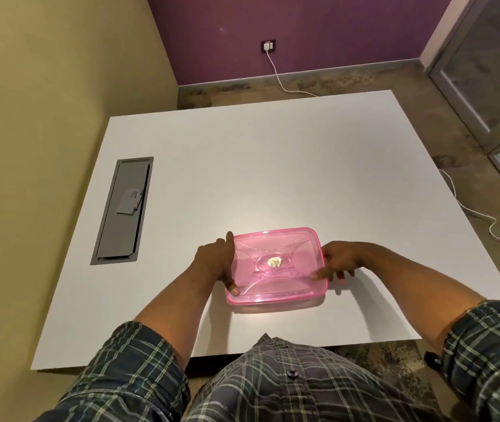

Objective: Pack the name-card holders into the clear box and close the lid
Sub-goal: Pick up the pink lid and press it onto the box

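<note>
Head view: pink lid (276, 263) sits on the box, long axis left-right, on the surface (242, 166) front centre. Left hand (215, 263) flanks its left short edge, fingers straight, thumb pressing near corner. Right hand (337, 264) touches right edge, fingers loose. Both equally near; contents not discernible

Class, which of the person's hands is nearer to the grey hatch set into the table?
Left. The left hand holds the pink lid's left edge, on the grey hatch side; the right hand is across the lid.
</note>
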A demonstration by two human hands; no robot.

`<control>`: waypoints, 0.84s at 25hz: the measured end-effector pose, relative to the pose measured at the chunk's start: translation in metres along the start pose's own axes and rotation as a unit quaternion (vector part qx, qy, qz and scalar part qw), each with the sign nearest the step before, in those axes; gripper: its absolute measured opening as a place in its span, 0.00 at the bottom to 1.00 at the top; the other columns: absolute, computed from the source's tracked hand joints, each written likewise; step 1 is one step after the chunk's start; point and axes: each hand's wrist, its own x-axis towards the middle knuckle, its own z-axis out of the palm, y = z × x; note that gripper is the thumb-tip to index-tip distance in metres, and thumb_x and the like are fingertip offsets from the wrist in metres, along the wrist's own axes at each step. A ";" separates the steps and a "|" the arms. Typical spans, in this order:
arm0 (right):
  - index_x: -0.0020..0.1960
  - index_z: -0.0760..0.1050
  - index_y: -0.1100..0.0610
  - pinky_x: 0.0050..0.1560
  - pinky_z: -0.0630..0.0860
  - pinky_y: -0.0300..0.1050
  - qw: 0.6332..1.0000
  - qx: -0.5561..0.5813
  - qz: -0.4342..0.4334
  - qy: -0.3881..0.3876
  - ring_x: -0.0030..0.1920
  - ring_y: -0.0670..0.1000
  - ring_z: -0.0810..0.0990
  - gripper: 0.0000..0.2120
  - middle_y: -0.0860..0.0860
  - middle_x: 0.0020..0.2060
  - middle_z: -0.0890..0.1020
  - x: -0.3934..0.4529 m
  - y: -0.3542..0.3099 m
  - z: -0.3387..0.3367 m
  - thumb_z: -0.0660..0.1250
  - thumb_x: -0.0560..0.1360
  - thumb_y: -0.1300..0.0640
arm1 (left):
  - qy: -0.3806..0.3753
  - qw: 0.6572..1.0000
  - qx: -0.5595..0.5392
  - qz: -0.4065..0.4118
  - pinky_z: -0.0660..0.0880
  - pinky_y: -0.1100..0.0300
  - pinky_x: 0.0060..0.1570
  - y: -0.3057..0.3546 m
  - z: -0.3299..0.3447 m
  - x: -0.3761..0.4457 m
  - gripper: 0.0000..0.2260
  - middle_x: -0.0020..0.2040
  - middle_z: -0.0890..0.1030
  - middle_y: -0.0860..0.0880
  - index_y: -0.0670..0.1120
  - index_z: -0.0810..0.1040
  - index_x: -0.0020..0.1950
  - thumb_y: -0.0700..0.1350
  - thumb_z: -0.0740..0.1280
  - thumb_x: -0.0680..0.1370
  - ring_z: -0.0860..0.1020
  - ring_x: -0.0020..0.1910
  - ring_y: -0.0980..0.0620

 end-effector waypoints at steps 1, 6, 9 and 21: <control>0.54 0.79 0.56 0.28 0.74 0.39 0.998 0.039 0.012 0.048 0.31 0.50 0.83 0.31 0.53 0.41 0.86 0.003 -0.001 -0.007 0.70 0.69 0.29 | 0.011 1.000 0.013 -0.001 0.75 0.49 0.56 0.002 0.000 -0.001 0.70 0.68 0.74 0.41 0.37 0.40 0.81 0.61 0.84 0.57 0.78 0.64 0.41; 0.42 0.79 0.62 0.33 0.81 0.44 0.966 0.184 0.017 0.182 0.33 0.56 0.84 0.25 0.60 0.36 0.84 0.019 -0.013 -0.029 0.67 0.78 0.38 | 0.031 0.999 0.028 -0.011 0.73 0.52 0.51 0.007 -0.002 -0.002 0.71 0.62 0.79 0.43 0.34 0.39 0.80 0.61 0.83 0.58 0.80 0.59 0.42; 0.46 0.81 0.67 0.40 0.83 0.50 0.959 0.218 0.040 0.176 0.35 0.59 0.85 0.28 0.62 0.38 0.85 0.024 -0.014 -0.029 0.70 0.77 0.39 | 0.029 0.999 0.030 -0.011 0.74 0.53 0.51 0.004 -0.003 0.001 0.71 0.60 0.80 0.43 0.34 0.39 0.81 0.61 0.84 0.57 0.81 0.58 0.42; 0.49 0.81 0.68 0.29 0.81 0.44 0.949 0.244 0.069 0.185 0.28 0.57 0.84 0.29 0.65 0.39 0.86 0.022 -0.015 -0.026 0.72 0.75 0.38 | 0.003 0.994 -0.104 0.019 0.76 0.54 0.54 -0.013 -0.011 0.014 0.50 0.56 0.80 0.44 0.39 0.64 0.77 0.59 0.82 0.63 0.79 0.59 0.41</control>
